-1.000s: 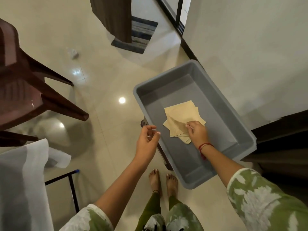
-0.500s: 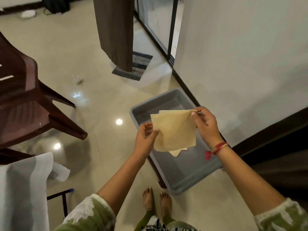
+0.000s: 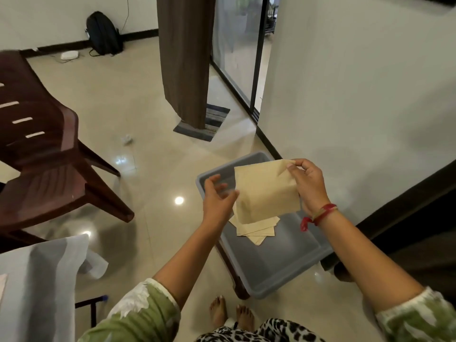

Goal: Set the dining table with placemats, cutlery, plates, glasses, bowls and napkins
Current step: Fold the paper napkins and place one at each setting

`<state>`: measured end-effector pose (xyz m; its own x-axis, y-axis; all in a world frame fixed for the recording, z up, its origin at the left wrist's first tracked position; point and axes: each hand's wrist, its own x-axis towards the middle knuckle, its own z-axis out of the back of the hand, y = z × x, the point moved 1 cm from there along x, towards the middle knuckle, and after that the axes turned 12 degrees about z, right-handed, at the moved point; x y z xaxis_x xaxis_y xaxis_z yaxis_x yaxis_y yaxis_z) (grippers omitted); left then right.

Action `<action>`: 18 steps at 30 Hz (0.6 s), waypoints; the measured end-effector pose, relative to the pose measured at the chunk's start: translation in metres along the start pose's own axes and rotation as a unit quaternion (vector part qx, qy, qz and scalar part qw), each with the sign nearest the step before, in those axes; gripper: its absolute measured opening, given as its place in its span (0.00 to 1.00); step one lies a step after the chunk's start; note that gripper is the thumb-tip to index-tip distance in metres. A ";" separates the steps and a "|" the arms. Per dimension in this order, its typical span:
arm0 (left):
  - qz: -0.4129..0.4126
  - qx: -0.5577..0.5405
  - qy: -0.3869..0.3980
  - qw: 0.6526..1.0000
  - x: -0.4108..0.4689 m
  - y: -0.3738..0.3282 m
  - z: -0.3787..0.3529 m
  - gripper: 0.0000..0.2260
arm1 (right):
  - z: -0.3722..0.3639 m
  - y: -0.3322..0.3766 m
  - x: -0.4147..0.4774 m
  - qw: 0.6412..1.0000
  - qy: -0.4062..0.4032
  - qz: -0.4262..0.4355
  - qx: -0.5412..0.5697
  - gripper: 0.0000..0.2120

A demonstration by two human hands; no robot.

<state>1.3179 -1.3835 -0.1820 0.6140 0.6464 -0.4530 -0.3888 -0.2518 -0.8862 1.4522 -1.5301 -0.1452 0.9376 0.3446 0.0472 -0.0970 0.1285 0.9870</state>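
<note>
Head view: looking down at a person's two bare forearms over a shiny tiled floor, with green-and-white patterned sleeves at the near edge.
Right hand (image 3: 308,183): raised above the tub. Its grip is clamped on the napkin, with thumb and fingertips pinching the far right corner.
Napkin (image 3: 265,191): a beige square held in the air over the tub. It hangs down from the pinched corner and hides part of the tub's far end.
Left hand (image 3: 218,196): just left of the napkin's left edge, fingers loosely spread, grip apart and holding nothing. The hand is blurred, so whether the thumb touches the napkin cannot be told.
Napkin pile (image 3: 256,228): a few more beige napkins, loosely fanned, lying on the bottom of the tub below the held one.
Tub (image 3: 271,265): grey plastic and rectangular, right of centre, near the white wall. It rests on a dark brown stool (image 3: 232,270), one leg of which shows at its near left side.
Wrist thread (image 3: 320,213): red, tied round the right wrist.
Chair (image 3: 42,154): dark brown plastic, at the left, well apart from the tub.
Worktop: in the near left corner, covered by a white cloth (image 3: 37,280) with one corner hanging over the edge.
Far side: a brown curtain (image 3: 185,58) reaches the floor, with a striped mat (image 3: 212,122) at its foot. A black backpack (image 3: 103,33) leans on the far wall.
Feet (image 3: 229,314): bare, at the near edge, just beside the stool leg.
</note>
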 end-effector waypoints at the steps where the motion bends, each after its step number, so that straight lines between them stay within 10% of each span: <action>1: -0.026 0.018 -0.041 0.999 0.002 -0.001 0.002 0.26 | -0.001 0.003 -0.001 1.000 -0.013 -0.014 -0.001 0.05; 7: -0.216 0.124 -0.008 0.969 -0.016 -0.019 -0.013 0.14 | -0.026 0.023 -0.010 0.995 -0.017 -0.071 0.062 0.14; 18: -0.043 -0.121 0.174 0.976 -0.025 -0.031 -0.012 0.25 | -0.053 0.040 -0.026 0.985 0.153 0.006 0.084 0.18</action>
<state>1.3227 -1.4005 -0.1440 0.8498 0.3987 -0.3447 -0.1783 -0.3980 -0.8999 1.4067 -1.4849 -0.1154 0.7891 0.6132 0.0358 -0.0265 -0.0242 0.9994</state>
